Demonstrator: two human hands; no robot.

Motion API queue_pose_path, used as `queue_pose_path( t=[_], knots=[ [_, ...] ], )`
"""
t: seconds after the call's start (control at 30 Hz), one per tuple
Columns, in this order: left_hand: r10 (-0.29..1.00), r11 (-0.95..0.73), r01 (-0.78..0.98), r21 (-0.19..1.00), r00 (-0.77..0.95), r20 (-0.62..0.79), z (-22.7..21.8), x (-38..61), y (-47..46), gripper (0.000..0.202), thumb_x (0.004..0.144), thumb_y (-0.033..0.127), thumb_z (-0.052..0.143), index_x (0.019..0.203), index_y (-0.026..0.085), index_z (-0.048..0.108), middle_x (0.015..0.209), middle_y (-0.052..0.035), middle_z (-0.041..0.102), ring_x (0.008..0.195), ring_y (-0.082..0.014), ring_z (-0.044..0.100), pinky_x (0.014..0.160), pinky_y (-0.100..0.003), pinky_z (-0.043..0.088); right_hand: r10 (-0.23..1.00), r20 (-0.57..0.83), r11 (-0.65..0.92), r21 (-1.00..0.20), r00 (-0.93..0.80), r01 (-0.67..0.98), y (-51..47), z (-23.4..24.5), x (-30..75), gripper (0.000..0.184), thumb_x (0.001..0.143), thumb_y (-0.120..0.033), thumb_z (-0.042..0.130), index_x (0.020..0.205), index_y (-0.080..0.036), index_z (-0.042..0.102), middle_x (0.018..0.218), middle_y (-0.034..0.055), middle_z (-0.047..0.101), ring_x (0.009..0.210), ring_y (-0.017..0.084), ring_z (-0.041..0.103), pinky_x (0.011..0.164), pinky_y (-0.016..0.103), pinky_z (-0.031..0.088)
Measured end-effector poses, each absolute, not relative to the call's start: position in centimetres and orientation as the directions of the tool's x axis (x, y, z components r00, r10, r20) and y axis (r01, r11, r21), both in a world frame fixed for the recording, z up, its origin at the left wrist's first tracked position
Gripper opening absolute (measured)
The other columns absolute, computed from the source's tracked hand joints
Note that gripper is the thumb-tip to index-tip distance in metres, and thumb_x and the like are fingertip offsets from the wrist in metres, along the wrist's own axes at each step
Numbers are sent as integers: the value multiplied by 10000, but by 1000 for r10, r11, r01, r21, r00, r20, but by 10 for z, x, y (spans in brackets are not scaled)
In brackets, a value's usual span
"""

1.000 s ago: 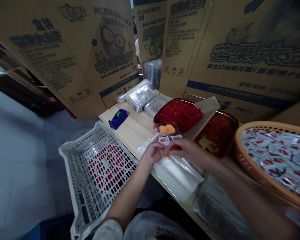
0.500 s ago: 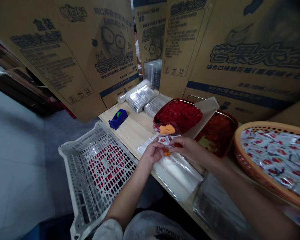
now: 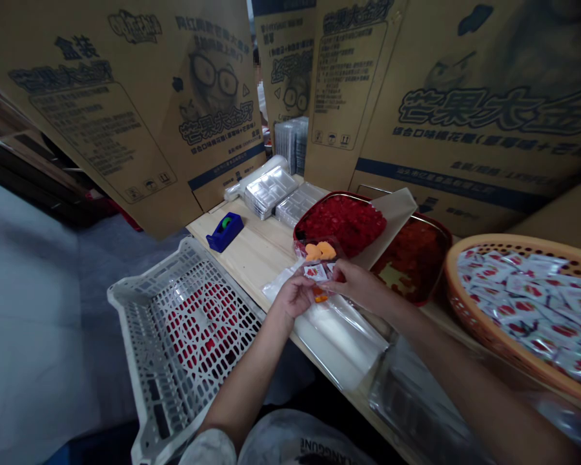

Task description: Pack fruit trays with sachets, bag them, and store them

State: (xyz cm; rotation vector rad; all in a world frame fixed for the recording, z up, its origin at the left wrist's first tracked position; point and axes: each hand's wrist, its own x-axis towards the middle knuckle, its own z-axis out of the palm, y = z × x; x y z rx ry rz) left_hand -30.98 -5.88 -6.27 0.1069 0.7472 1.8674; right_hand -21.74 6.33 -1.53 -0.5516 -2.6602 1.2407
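Note:
My left hand [image 3: 295, 297] is closed on the near left edge of a small clear plastic tray [image 3: 306, 279]. Two orange candies [image 3: 320, 250] lie at the tray's far end. A white sachet with a red print [image 3: 315, 272] rests in its middle, and part of a second one shows beside it. Something orange [image 3: 321, 296] is visible between my hands, low in the tray. My right hand [image 3: 352, 283] is at the tray's right side, its fingers bent together; what lies between them is hidden. Clear plastic bags [image 3: 341, 336] lie flat under and in front of both hands.
Behind the tray stand red tubs of red pieces [image 3: 341, 223] and orange pieces [image 3: 414, 255], with a pale sheet [image 3: 392, 223] between. An orange basket of sachets [image 3: 450, 274] is right. Left are a blue tape dispenser [image 3: 225, 232], stacked clear trays [image 3: 271, 187] and a white crate [image 3: 126, 323]. Cartons [image 3: 150, 97] wall the back.
The view has shifted slightly. My right hand's fingers have moved a little at the tray's right side, and more of the sachet in the middle shows. My left hand keeps its hold.

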Motion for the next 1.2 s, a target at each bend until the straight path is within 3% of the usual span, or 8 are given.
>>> queue_pose_path(
  t=[0.17,0.47,0.6,0.7,0.8,0.87,1.03,1.2],
  knots=[
    [857,-245,-816,524,-434,-276,-64,-311,-58,474,525,-10,517,961,168,575,869,-31,678,855,-201,642,871,-392,471,379,-35,521,-817,-925,245,64,-12,-219,318,580,-293,675,590,-207,369,575,-57,438,565,110,402,518,228,304],
    [882,-252,-828,502,-410,-233,-67,-310,-58,483,535,-25,520,969,175,587,914,-30,676,938,-240,631,935,-487,420,323,-238,154,-942,-916,299,57,-1,-217,397,652,-569,598,637,-205,440,427,-93,358,389,67,289,403,211,226],
    [884,-254,-826,502,-409,-226,-69,-311,-58,480,541,-20,524,979,163,597,958,-46,676,943,-237,628,935,-471,419,432,-159,268,-918,-888,294,71,-4,-212,311,710,-498,577,688,-198,496,453,-79,406,410,89,349,423,218,252],
    [875,-248,-829,502,-414,-252,-69,-313,-60,508,541,-20,519,1004,174,595,962,-39,677,910,-220,636,920,-450,427,558,-47,558,-718,-829,416,98,-6,-200,161,800,-322,533,712,-188,542,600,-18,557,553,125,494,508,230,311],
    [864,-240,-825,511,-421,-274,-70,-315,-63,516,549,-14,517,1021,180,594,926,-35,681,863,-205,641,899,-437,438,608,-140,714,-334,-781,616,121,-5,-187,135,850,-220,494,800,-173,611,794,52,651,704,170,575,560,252,327],
    [860,-245,-820,517,-430,-274,-71,-317,-65,516,557,-9,517,1030,182,592,911,-32,681,848,-202,640,895,-438,441,633,-202,730,-166,-747,663,128,-3,-184,182,872,-207,472,865,-162,648,865,93,662,809,219,589,571,268,330],
    [861,-247,-809,533,-435,-262,-73,-320,-67,501,577,-8,513,1034,180,591,923,-29,678,874,-199,639,932,-448,423,574,-24,819,-20,-819,574,131,-4,-214,214,885,-186,465,946,-159,669,1060,117,624,1033,236,514,714,282,368],
    [857,-243,-813,530,-435,-275,-70,-320,-68,497,577,-16,509,1025,179,598,953,-39,677,884,-202,639,907,-442,443,546,-79,837,15,-834,547,141,-22,-259,175,804,-79,528,849,-123,691,962,144,655,947,241,558,726,306,376]
  ],
)
